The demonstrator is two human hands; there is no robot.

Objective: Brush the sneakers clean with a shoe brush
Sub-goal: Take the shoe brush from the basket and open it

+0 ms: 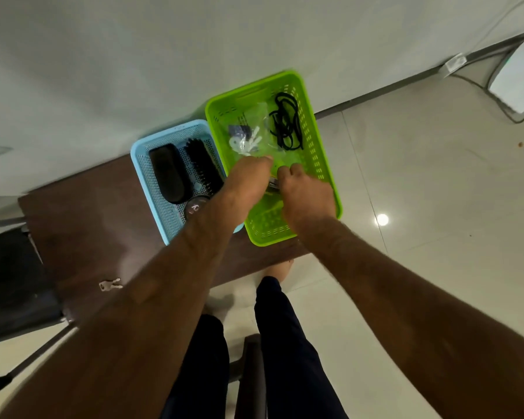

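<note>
The left grip (pixel 245 182) and right grip (pixel 307 193) are lowered side by side into the green basket (pixel 324 164) on the brown surface (pixel 82 225). A small shiny object (pixel 273 185) is glimpsed between them, but whether either is clenched on it cannot be told. The two shoe brushes, one bristles-up (pixel 201 167) and one back-up (pixel 167 173), are laid untouched in the blue basket (pixel 146 176) just beside.
</note>
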